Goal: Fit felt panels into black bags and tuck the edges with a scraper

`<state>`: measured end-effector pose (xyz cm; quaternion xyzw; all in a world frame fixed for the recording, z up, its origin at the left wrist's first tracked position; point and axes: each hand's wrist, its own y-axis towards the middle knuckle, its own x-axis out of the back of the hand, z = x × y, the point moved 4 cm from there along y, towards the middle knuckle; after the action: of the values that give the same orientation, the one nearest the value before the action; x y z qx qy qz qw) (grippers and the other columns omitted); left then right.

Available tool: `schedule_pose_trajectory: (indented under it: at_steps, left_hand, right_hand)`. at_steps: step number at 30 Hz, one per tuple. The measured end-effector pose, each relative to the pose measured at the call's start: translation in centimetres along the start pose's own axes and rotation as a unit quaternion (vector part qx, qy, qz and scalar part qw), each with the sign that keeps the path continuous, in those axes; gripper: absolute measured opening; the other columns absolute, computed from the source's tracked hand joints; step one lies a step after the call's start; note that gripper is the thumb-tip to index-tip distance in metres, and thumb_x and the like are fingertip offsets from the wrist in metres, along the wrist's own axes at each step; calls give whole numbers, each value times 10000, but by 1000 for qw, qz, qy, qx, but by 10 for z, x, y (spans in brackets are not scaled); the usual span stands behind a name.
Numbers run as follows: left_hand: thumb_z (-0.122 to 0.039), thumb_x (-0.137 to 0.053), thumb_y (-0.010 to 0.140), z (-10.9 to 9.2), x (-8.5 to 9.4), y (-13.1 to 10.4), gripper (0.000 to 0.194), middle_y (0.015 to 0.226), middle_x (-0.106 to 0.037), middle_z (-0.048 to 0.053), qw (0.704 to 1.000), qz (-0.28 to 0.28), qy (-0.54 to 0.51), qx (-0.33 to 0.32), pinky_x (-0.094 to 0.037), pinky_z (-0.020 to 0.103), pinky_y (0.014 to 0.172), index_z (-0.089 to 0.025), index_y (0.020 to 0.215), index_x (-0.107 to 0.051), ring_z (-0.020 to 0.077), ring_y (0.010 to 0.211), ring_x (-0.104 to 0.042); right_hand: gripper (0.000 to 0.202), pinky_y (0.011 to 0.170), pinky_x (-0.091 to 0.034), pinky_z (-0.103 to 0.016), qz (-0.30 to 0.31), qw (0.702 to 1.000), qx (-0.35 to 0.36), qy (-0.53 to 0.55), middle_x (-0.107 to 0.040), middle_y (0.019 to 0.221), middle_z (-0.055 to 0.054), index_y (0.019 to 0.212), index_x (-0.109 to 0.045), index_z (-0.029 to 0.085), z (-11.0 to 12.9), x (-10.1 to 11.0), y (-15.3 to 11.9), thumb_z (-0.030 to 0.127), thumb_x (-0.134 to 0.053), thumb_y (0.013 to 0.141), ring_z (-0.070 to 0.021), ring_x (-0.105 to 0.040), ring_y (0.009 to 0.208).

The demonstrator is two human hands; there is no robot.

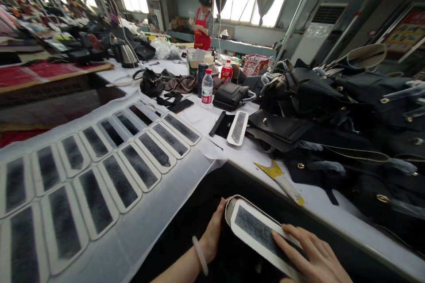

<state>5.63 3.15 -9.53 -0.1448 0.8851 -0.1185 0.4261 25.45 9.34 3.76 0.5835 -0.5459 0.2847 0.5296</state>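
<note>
Low in front of me I hold a black bag body (pixel 229 214) with its pale-edged end facing up. On it lies a white panel (pixel 237 223) with rounded corners and a dark grey strip along its middle. My left hand (pixel 212 236), with a pale bangle at the wrist, is closed around the bag's far left end; its fingers are partly hidden behind the rim. Across the panel's nearer right part rests my right hand (pixel 310 252), fingertips on the strip and the far edge, thumb low at the near side. The bag's lower part is lost in shadow.
Rows of similar panels (pixel 122 181) lie on a pale sheet at left. Another panel (pixel 238 128), a yellow-tipped scraper-like piece (pixel 280 181) and a water bottle (pixel 206 88) are on the table. Black bags (pixel 365 110) pile up at right. A person in a red apron (pixel 202 31) stands beyond.
</note>
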Motion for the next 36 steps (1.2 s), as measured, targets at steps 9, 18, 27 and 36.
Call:
schedule_pose_trajectory:
  at_steps: [9, 18, 27, 36]
  left_hand:
    - [-598, -425, 956, -2, -3, -3, 588, 1205, -697, 67, 1000, 7, 2, 0, -315, 393, 1119, -178, 1333, -589, 275, 1223, -556]
    - [-611, -377, 965, 0, -5, -5, 583, 1213, -684, 63, 1000, -2, 4, -11, -352, 419, 1087, -199, 1316, -594, 282, 1224, -542]
    - [-595, -384, 969, 1, -4, 0, 546, 1195, -680, 47, 999, -22, 19, -20, -351, 411, 1080, -204, 1271, -616, 275, 1187, -552]
    - [-552, -390, 975, -8, -4, 5, 507, 1172, -681, 66, 998, -6, 48, -48, -368, 428, 1066, -192, 1238, -631, 287, 1170, -554]
  right_hand:
    - [374, 830, -534, -306, -13, 1000, -20, 10, -683, 1171, -63, 1233, -664, 254, 2, -5, 8, 443, -499, 955, -212, -655, 1040]
    - [325, 772, -544, -321, -28, 999, -31, -9, -701, 1091, -105, 1182, -683, 210, 15, -20, -1, 318, -481, 952, -229, -680, 935]
    - [279, 835, -533, -359, -1, 986, -125, 111, -611, 1266, -67, 1177, -627, 268, 11, -30, 0, 296, -585, 903, -261, -559, 1173]
    - [166, 763, -474, -361, -49, 947, -194, 252, -619, 1025, -60, 1099, -603, 228, 16, -38, 59, 228, -583, 935, -217, -579, 923]
